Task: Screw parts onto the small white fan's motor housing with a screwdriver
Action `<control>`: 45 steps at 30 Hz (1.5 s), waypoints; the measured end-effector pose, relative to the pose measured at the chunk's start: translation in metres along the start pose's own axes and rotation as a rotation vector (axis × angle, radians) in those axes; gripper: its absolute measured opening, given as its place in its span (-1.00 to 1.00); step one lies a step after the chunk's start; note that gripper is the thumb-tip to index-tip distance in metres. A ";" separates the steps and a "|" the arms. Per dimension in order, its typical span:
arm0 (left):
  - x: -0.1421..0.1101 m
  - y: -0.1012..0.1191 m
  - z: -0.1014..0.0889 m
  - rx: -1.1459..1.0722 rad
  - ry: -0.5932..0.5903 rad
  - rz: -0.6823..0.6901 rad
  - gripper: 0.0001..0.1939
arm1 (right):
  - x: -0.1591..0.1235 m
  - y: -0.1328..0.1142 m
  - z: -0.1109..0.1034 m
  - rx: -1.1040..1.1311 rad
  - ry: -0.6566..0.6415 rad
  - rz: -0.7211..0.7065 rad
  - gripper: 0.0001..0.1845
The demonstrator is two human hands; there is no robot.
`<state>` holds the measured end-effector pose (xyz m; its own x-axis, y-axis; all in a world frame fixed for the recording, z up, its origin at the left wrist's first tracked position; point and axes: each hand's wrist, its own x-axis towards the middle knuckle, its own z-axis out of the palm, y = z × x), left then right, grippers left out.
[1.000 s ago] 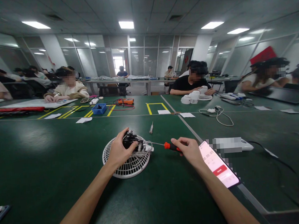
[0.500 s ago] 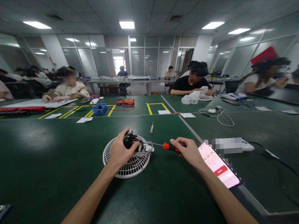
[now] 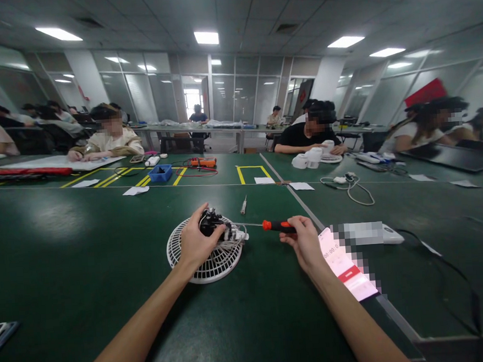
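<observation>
My left hand (image 3: 198, 236) is closed round a black fan motor assembly (image 3: 212, 221), which rests on a round white fan grille (image 3: 214, 268) on the green table. White wires and a pale connector (image 3: 239, 235) lie at the motor's right side. My right hand (image 3: 302, 240) grips the handle of a red and black screwdriver (image 3: 278, 226). Its thin shaft points left, with the tip at the motor; whether it sits in a screw I cannot tell. Beyond the grille lies a small, pale, thin-tipped tool (image 3: 244, 205).
A lit phone (image 3: 347, 267) lies by my right forearm, near a white device (image 3: 373, 233) with a black cable. Farther off are a blue bin (image 3: 160, 173), an orange meter (image 3: 202, 162), paper slips and a coiled white cable (image 3: 351, 187). Other people sit across the table.
My right hand has turned on the screwdriver handle, its fingers now lower and looser, and the shaft lies more level. My left hand still holds the motor.
</observation>
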<state>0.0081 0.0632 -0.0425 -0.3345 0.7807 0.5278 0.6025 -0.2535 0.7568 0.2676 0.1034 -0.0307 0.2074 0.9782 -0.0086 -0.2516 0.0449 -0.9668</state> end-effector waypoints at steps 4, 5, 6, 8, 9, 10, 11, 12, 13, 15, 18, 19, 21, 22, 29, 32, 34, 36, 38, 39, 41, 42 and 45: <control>-0.002 0.000 0.003 0.001 0.038 0.040 -0.35 | -0.005 0.012 0.003 -0.002 -0.005 0.054 -0.52; -0.003 0.000 0.004 0.001 0.044 0.047 -0.36 | -0.006 0.015 0.003 -0.004 -0.002 0.068 -0.51; -0.003 -0.001 0.004 0.002 0.049 0.053 -0.36 | -0.006 0.017 0.002 0.007 0.002 0.069 -0.53; -0.004 -0.001 0.005 0.003 0.060 0.060 -0.37 | -0.006 0.023 0.001 0.066 0.001 0.043 -0.61; -0.004 -0.001 0.005 0.003 0.064 0.060 -0.36 | -0.006 0.025 0.000 0.105 -0.002 0.022 -0.66; -0.004 -0.001 0.005 0.003 0.066 0.058 -0.36 | -0.005 0.028 0.000 0.143 -0.004 0.007 -0.69; -0.004 -0.001 0.005 0.004 0.067 0.055 -0.35 | -0.005 0.030 0.001 0.177 -0.001 0.004 -0.71; -0.004 -0.001 0.005 0.004 0.067 0.051 -0.34 | -0.005 0.031 0.001 0.206 0.006 0.012 -0.71; -0.004 -0.002 0.006 0.005 0.064 0.048 -0.33 | -0.005 0.032 0.002 0.231 0.017 0.028 -0.69; -0.004 -0.002 0.006 0.004 0.060 0.045 -0.31 | -0.006 0.032 0.005 0.258 0.044 0.057 -0.65; -0.005 -0.001 0.007 0.005 0.054 0.047 -0.31 | -0.009 0.028 0.007 0.242 0.077 0.068 -0.55; -0.005 0.000 0.007 0.005 0.053 0.049 -0.31 | -0.010 0.026 0.008 0.226 0.081 0.066 -0.49; -0.006 0.001 0.007 0.005 0.049 0.056 -0.32 | -0.012 0.023 0.008 0.188 0.064 0.064 -0.41; -0.006 0.001 0.007 0.004 0.047 0.060 -0.32 | -0.013 0.021 0.008 0.168 0.047 0.067 -0.40; -0.007 0.003 0.008 -0.010 0.047 0.079 -0.34 | -0.013 0.021 0.007 0.295 0.054 0.028 -0.63; -0.007 0.002 0.009 -0.013 0.053 0.078 -0.34 | -0.014 0.019 0.009 0.346 0.070 0.032 -0.63; -0.006 0.001 0.009 -0.011 0.061 0.079 -0.34 | -0.016 0.016 0.011 0.313 0.083 0.051 -0.59; -0.006 0.000 0.010 -0.009 0.067 0.078 -0.34 | -0.019 0.014 0.014 0.257 0.095 0.058 -0.49; -0.006 -0.001 0.010 -0.008 0.069 0.080 -0.34 | -0.022 0.013 0.016 0.202 0.108 0.057 -0.35; -0.006 -0.001 0.010 -0.009 0.071 0.082 -0.34 | -0.023 0.012 0.017 0.180 0.116 0.058 -0.30; -0.006 -0.001 0.010 -0.013 0.074 0.084 -0.34 | -0.024 0.013 0.017 0.158 0.121 0.075 -0.27; -0.006 -0.001 0.010 -0.014 0.075 0.083 -0.34 | -0.024 0.013 0.017 0.158 0.115 0.086 -0.30; -0.006 -0.002 0.011 -0.013 0.075 0.086 -0.34 | -0.023 0.016 0.015 0.199 0.095 0.080 -0.40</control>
<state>0.0165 0.0653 -0.0511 -0.3357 0.7107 0.6183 0.6219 -0.3257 0.7121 0.2443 0.0844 -0.0422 0.2646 0.9573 -0.1162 -0.4503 0.0161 -0.8927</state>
